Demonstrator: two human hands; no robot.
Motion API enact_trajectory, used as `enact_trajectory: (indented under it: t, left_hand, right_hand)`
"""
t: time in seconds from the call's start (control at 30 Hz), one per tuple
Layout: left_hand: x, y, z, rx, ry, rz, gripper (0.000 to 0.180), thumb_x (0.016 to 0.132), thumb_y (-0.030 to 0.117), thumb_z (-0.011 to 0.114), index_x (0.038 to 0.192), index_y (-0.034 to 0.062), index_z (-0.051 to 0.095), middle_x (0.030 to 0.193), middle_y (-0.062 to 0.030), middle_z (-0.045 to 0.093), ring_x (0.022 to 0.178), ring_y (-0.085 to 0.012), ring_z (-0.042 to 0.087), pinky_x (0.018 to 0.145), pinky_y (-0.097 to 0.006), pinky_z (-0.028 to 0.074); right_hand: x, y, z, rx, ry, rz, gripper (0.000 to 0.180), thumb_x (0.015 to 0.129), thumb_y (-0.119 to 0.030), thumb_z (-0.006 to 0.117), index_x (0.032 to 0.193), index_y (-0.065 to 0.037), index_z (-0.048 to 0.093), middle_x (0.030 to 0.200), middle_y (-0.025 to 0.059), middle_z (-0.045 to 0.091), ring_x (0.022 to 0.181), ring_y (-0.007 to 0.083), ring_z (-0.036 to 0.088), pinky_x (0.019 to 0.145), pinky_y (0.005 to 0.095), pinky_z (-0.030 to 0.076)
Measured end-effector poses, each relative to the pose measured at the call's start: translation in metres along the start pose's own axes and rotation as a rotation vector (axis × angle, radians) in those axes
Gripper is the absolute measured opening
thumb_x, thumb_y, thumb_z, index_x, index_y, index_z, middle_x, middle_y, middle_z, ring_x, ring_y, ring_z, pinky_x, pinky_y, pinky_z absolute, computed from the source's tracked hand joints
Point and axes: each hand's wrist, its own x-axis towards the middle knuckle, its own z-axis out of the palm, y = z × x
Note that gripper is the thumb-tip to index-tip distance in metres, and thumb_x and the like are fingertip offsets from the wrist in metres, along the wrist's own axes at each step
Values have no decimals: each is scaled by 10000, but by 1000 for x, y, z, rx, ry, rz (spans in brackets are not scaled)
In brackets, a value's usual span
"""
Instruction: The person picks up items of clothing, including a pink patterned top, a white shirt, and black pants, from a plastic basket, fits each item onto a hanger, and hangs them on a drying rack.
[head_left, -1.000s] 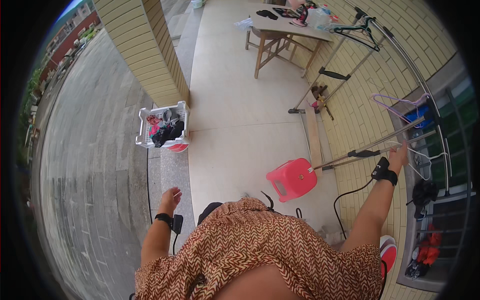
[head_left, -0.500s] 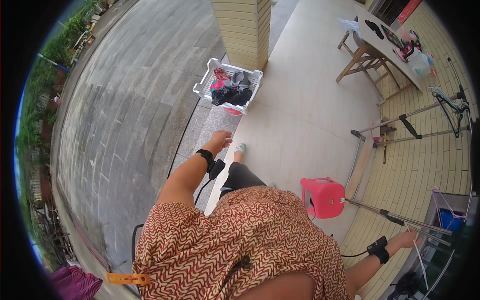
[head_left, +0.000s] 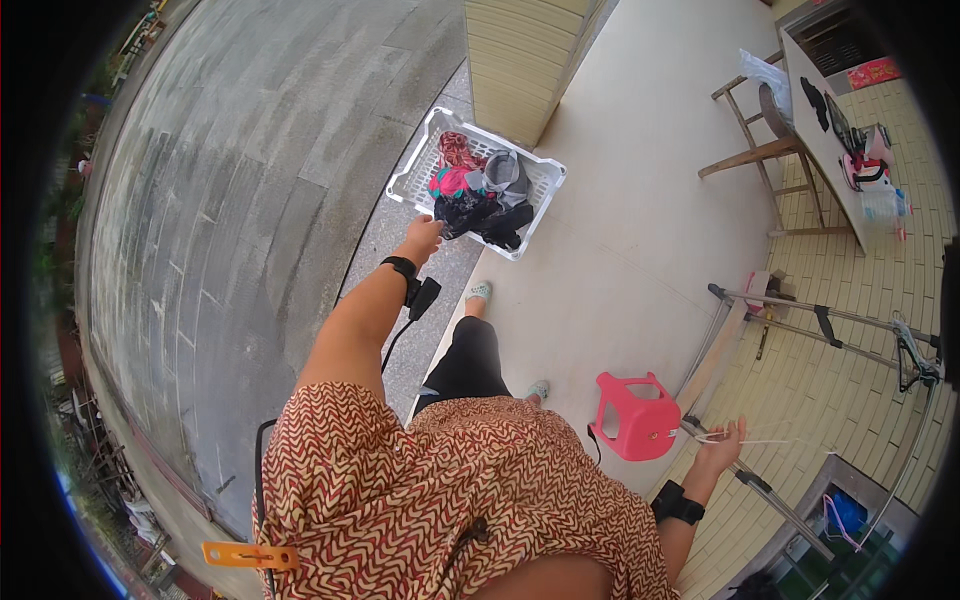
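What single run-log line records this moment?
left hand: reaching into laundry basket, at dark garment | right hand: holding white hanger | red stool: on floor

White laundry basket (head_left: pixel 545 180) holding red, teal, grey and black clothes (head_left: pixel 478 190); red plastic stool (head_left: pixel 634 415); black wristbands (head_left: pixel 403 268); red-and-cream zigzag-patterned dress (head_left: pixel 440 500); orange clothes peg (head_left: pixel 237 555); grey pavement (head_left: pixel 230 150).

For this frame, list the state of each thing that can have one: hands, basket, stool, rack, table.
left hand: stretched out to the basket, at the dark clothes
right hand: holding a white clothes hanger, beside the rack
laundry basket: upright on the ground, filled with mixed clothes
red plastic stool: upright, nothing on it
metal drying rack: standing, bars bare
wooden table: upright, cluttered with items
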Motion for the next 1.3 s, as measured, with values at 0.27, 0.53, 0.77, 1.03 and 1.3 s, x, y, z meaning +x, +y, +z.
enact_trajectory:
  t: [0.27,0.53,0.77,1.03,1.3]
  left_hand:
    - [55,-20,0,-107,-28,-285,822,772,119,623,1392,62,87,1074,-187,527,699,-247,626,417,-288,419]
    - [101,-43,36,-171,-9,-244,485,765,122,640,1167,24,388,827,-153,562,589,-209,604,388,-288,426]
    - [97,-12,51,-205,-275,-283,70,815,143,573,797,75,573,661,-13,561,539,-142,578,484,-281,460]
    - [72,19,37,-176,-22,-184,225,824,188,566,1030,99,550,839,-61,593,630,-176,599,511,-301,456]
    - [78,-32,19,-368,-28,-324,678,819,149,573,1378,104,191,1145,-159,497,719,-232,610,511,-322,452]
  right_hand:
    - [-64,9,119,-220,-337,158,312,870,-96,456,1171,-23,491,1084,75,532,669,106,505,569,222,421]
    - [-113,-1,190,-486,-714,85,337,815,-3,445,1145,36,499,923,61,567,680,92,503,582,216,409]
    - [-118,-8,231,-571,-788,54,326,817,-3,456,1135,39,518,878,52,568,666,86,494,590,206,408]
    - [-112,-23,270,-574,-1010,-60,336,821,-64,505,1147,13,536,710,-4,507,631,70,444,602,195,378]
    - [-99,-35,270,-699,-1082,-85,352,788,-11,475,1133,41,519,1194,119,526,685,82,474,595,208,401]
